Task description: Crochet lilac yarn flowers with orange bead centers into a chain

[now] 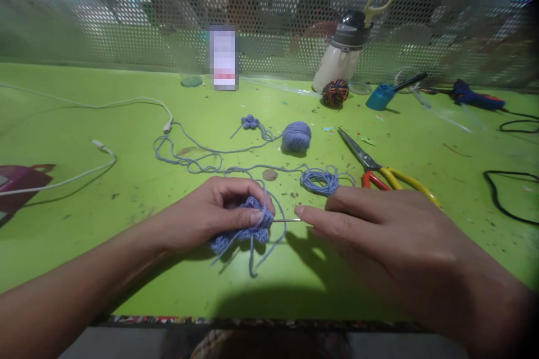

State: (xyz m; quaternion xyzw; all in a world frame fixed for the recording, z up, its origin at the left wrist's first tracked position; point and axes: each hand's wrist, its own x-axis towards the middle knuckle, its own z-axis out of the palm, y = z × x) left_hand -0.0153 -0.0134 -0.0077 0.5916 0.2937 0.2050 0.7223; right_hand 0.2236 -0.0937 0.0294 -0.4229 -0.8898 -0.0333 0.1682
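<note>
My left hand point(229, 210) pinches a blue crocheted piece point(259, 234) between thumb and fingers. Loose yarn tails hang from the piece, and a strand loops over my left fingers. My right hand point(379, 230) grips a thin metal crochet hook point(286, 220); its far end meets the edge of the piece and its handle is hidden in my fingers. Beyond the hands sits a blue yarn ball point(297, 137), its strand trailing across the table. A small coil of blue yarn point(320, 180) lies just past my right fingers. Farther back is a small crocheted flower point(250, 122).
Scissors point(368, 162) with red and yellow handles lie beyond my right hand. A bottle point(341, 53), a multicoloured yarn ball point(335, 93), a teal holder point(381, 97) and a glue gun point(475, 95) stand or lie farther back. A white cable point(126, 100) crosses the green table point(138, 286).
</note>
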